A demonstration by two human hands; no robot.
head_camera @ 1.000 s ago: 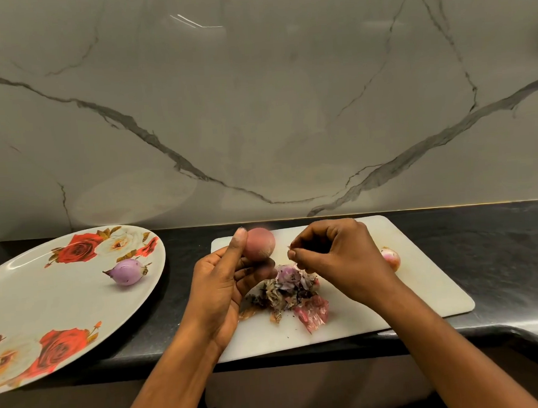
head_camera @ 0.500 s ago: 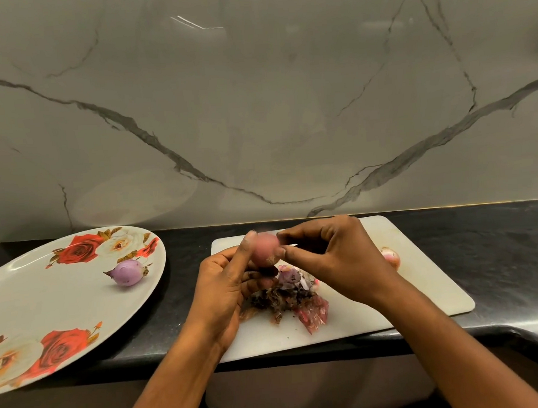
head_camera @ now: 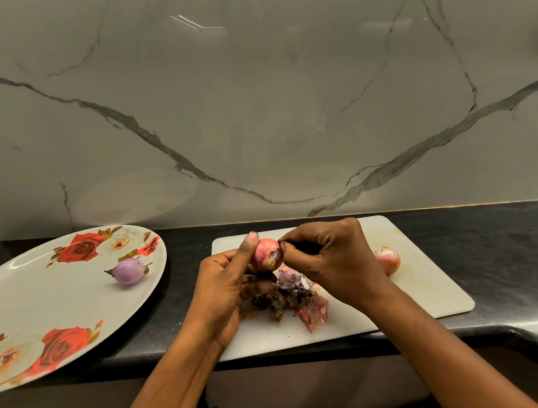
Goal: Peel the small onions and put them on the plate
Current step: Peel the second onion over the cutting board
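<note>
Left hand (head_camera: pixel 225 287) is holding the pink onion (head_camera: pixel 265 255) in the air above the far-left part of the cutting board (head_camera: pixel 421 289). The palm is facing right, toward the other hand. The thumb is standing up along the onion's left side with its tip reaching the top, and the curled fingers are cupping the onion from below. The onion's root end is pointing toward the camera, with the dry root tuft showing. The left forearm is coming in from the bottom edge of the view, angled up and to the right.

Right hand (head_camera: pixel 333 263) is meeting the onion from the right. Its fingers are curled tightly toward the palm, knuckles up, with the back of the hand toward the camera. Thumb and forefinger tips are pinching the skin at the onion's upper right edge. A loosened flap of skin is showing just below the pinch; I cannot tell whether the pinch has that flap. The right forearm is coming in from the lower right, crossing the board's near edge.

Both hands are hovering over the peel pile (head_camera: pixel 291 299) lying on the board. A third onion (head_camera: pixel 389 258), skin on, is sitting on the board just beyond the right hand, partly hidden by it. The peeled onion (head_camera: pixel 128 271), pale purple, is lying on the plate (head_camera: pixel 32 294) near its right rim, well apart from the hands. Board and plate are resting on the black countertop (head_camera: pixel 497 248).
</note>
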